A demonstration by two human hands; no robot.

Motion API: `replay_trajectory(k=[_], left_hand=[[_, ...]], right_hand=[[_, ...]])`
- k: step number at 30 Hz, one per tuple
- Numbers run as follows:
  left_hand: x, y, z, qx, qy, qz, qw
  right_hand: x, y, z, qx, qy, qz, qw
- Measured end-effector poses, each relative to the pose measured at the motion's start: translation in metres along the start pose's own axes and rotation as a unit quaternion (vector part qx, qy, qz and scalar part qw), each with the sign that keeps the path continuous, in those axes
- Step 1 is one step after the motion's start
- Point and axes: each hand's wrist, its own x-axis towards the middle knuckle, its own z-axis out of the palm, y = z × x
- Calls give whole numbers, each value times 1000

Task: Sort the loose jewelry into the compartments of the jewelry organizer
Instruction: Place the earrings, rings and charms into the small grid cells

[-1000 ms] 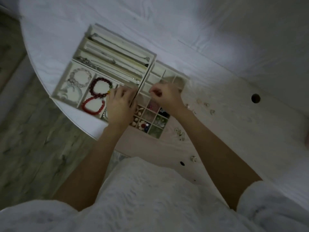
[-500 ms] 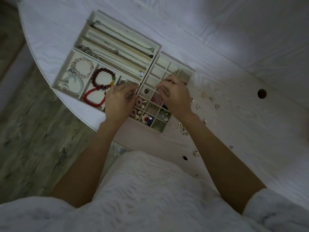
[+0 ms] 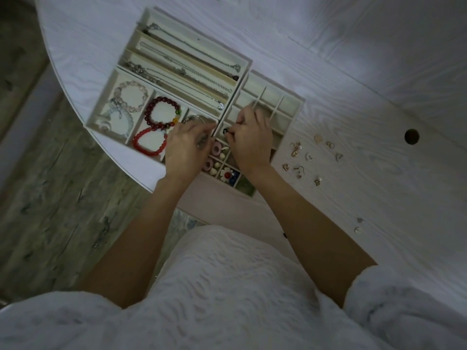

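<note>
Pale wood-grain surface (image 3: 353,72) carries the jewelry organizer (image 3: 249,64). Right hand (image 3: 250,140) pinches a dark earring (image 3: 225,131) directly above a small compartment; left hand (image 3: 185,147) lies beside it, fingers curled on something I cannot make out.

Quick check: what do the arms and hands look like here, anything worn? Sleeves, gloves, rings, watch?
Both forearms are bare up to near the elbow. The right arm comes out of a pushed-up white textured sleeve, same fabric as the white garment across the lap. Left hand and right hand: no gloves; no watch or rings visible in this dim view.
</note>
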Motion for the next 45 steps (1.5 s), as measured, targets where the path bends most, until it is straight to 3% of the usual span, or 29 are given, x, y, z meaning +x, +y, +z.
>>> replay_trajectory(k=[6, 12, 31, 45], left_hand=[[0, -1, 0, 4, 6, 10, 1000], [0, -1, 0, 10, 0, 5, 1000], [0, 2, -1, 14, -2, -1, 1000], [-1, 2, 0, 20, -11, 9, 1000]], right_hand=[[2, 2, -2, 15, 17, -31, 999], [5, -3, 2, -59, 36, -57, 996], [2, -5, 3, -56, 16, 30, 998], [-4, 0, 11, 11, 111, 3, 994]])
